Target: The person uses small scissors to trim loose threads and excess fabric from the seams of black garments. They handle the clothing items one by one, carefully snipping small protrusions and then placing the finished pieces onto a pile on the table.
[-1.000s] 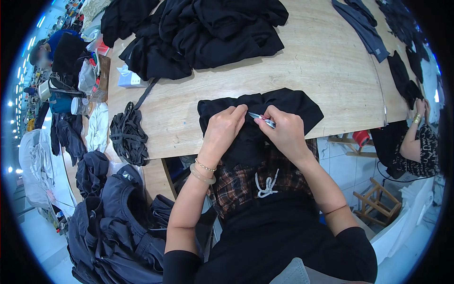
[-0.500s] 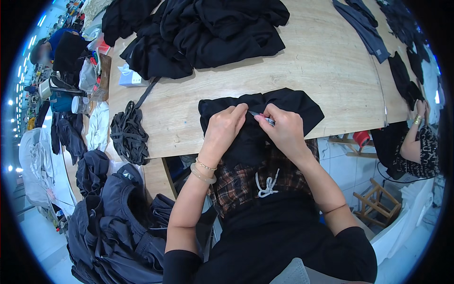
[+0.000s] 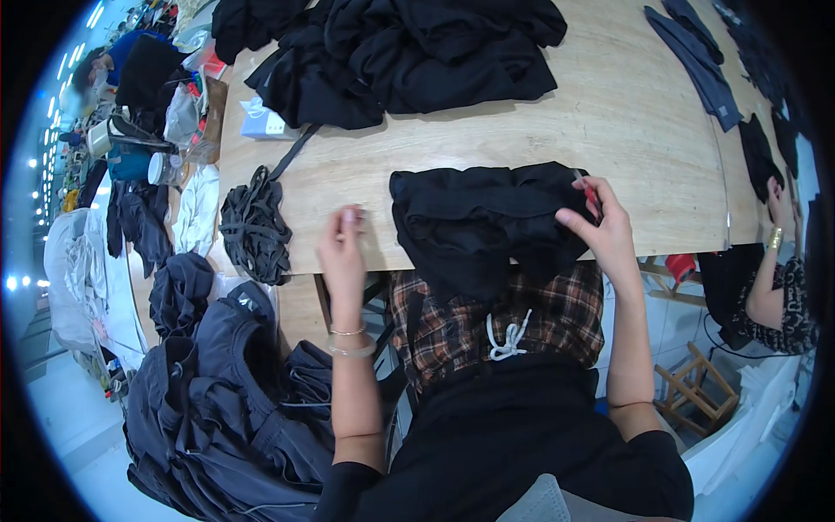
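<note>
A folded black garment (image 3: 474, 222) lies at the near edge of the wooden table (image 3: 609, 113) and hangs partly over it. My right hand (image 3: 600, 230) grips the garment's right end and also holds a small red-handled tool, only partly visible. My left hand (image 3: 342, 252) is off the garment, to its left, near the table edge, fingers together and holding nothing. A bundle of black cord (image 3: 252, 228) lies just left of that hand.
A large heap of black garments (image 3: 409, 52) covers the far side of the table. Dark clothes (image 3: 217, 391) are piled on the floor at lower left. Another person's arm (image 3: 770, 278) is at the right. Grey pieces (image 3: 696, 56) lie at far right.
Both hands were together on the middle of the garment. Now my left hand has let go and moved left, and my right hand has moved to the garment's right end.
</note>
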Action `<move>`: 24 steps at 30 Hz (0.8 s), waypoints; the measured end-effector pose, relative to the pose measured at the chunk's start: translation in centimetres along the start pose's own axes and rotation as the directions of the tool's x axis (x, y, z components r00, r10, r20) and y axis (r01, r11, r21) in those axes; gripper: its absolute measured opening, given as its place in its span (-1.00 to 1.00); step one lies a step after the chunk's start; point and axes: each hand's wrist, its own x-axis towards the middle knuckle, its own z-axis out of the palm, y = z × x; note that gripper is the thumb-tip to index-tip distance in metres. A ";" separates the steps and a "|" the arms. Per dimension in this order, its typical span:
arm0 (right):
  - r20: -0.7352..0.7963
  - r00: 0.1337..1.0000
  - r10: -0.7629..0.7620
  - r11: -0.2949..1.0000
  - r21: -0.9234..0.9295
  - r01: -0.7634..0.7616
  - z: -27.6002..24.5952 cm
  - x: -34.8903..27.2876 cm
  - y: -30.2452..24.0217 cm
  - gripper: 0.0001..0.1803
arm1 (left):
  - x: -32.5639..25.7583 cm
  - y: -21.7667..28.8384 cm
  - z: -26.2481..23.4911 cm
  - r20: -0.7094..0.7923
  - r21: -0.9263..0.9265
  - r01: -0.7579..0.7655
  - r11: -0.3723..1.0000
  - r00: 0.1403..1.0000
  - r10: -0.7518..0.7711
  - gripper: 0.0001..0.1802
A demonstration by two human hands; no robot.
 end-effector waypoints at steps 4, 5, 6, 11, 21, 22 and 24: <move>0.077 0.996 -0.038 0.996 -0.077 0.044 2.0 0.1 1.2 -0.60 | -2.5 -0.9 3.4 0.144 -0.199 0.079 0.977 0.988 -0.051 -0.71; 0.008 1.000 -0.006 0.996 -0.091 0.006 2.4 0.6 1.6 -0.63 | -2.7 -0.7 4.3 0.134 -0.204 -0.004 0.979 0.991 0.032 -0.73; -0.062 0.998 0.026 0.994 -0.102 -0.032 2.7 1.3 2.0 -0.65 | -2.7 -0.4 4.7 0.113 -0.109 -0.059 0.992 0.991 0.072 -0.76; -0.297 0.953 0.063 0.994 -0.068 -0.087 4.3 4.7 5.5 -0.61 | -2.1 1.4 6.2 0.003 0.107 -0.153 0.982 0.988 0.153 -0.85; -0.240 0.965 0.104 0.993 0.077 -0.087 3.8 4.3 6.4 -0.60 | -2.6 3.4 6.7 -0.113 0.319 -0.271 0.908 0.940 0.321 -0.86; -0.238 0.966 0.106 0.993 0.077 -0.090 3.8 4.3 6.3 -0.59 | -2.8 4.0 7.0 -0.155 0.395 -0.311 0.865 0.905 0.396 -0.86; -0.226 0.967 0.116 0.993 0.053 -0.107 3.7 4.1 6.1 -0.59 | -3.3 5.3 8.1 -0.017 0.272 -0.418 0.867 0.898 0.439 -0.86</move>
